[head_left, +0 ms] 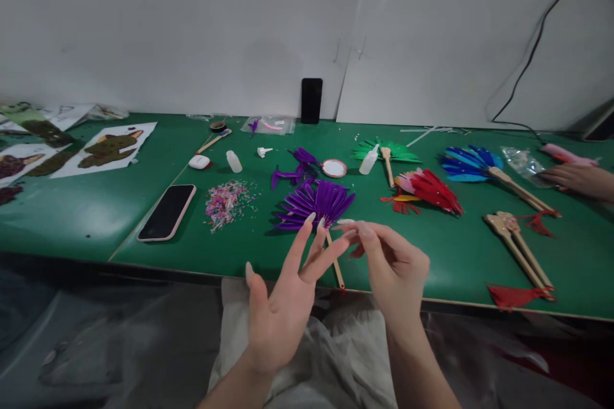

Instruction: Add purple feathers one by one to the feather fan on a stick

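Observation:
My left hand (pixel 288 294) is held up over the table edge with its fingers spread. My right hand (pixel 396 265) has thumb and fingers pinched together at the tip of one of my left fingers; whether something small sits between them cannot be seen. Just beyond my hands lies a purple feather fan (pixel 316 201) with a wooden handle (pixel 334 262) pointing toward me. Loose purple feathers (pixel 292 174) lie behind it, beside a small round white dish (pixel 334 168) with a red rim. A white squeeze bottle (pixel 369 160) stands to the right of the dish.
Left are a phone (pixel 167 213), a pile of colourful bits (pixel 228 203) and a small bottle (pixel 234 161). Right lie green (pixel 405 152), red (pixel 429 190) and blue (pixel 465 163) feather fans and wooden handles (pixel 515 243). Another person's hand (pixel 578 179) rests at far right.

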Demonstrator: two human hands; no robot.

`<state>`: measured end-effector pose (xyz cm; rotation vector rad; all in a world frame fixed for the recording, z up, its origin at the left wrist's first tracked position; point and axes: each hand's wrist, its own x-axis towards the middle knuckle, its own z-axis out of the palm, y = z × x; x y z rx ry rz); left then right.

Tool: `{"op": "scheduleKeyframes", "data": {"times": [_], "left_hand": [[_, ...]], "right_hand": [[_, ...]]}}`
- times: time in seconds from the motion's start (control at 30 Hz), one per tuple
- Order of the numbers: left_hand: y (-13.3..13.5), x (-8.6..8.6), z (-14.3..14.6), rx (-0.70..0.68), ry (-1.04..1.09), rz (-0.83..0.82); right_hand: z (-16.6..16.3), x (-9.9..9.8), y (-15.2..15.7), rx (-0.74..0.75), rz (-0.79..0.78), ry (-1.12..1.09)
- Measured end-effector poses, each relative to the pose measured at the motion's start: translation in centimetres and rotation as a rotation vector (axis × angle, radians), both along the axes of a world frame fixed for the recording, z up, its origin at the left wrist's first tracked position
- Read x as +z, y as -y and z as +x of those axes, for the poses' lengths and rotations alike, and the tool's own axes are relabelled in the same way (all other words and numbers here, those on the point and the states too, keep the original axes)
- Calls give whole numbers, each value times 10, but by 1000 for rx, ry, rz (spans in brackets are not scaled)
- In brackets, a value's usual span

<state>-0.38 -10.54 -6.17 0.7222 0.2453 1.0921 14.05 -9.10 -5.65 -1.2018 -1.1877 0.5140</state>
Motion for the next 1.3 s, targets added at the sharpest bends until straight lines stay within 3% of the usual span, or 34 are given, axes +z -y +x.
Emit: {"op": "scheduleKeyframes", "data": {"times": [0.27, 0.53, 0.63, 0.77, 1.0, 1.3], "left_hand": [[4, -2, 0, 11, -99, 83], [6, -3, 2, 22, -143, 109], [7, -7, 4, 53, -176, 152], [9, -7, 2, 47, -159, 130], [8, 1, 0, -14, -73, 76], [8, -4, 3, -2, -72, 90]], "right_hand": [[-1, 7, -10, 66, -36, -7], [2, 4, -15, -70, 98, 527], [4, 2, -18, -125, 122, 609], [7, 4, -17, -147, 50, 396], [4, 11, -10, 61, -69, -23], [6, 11, -13, 190, -166, -104]]}}
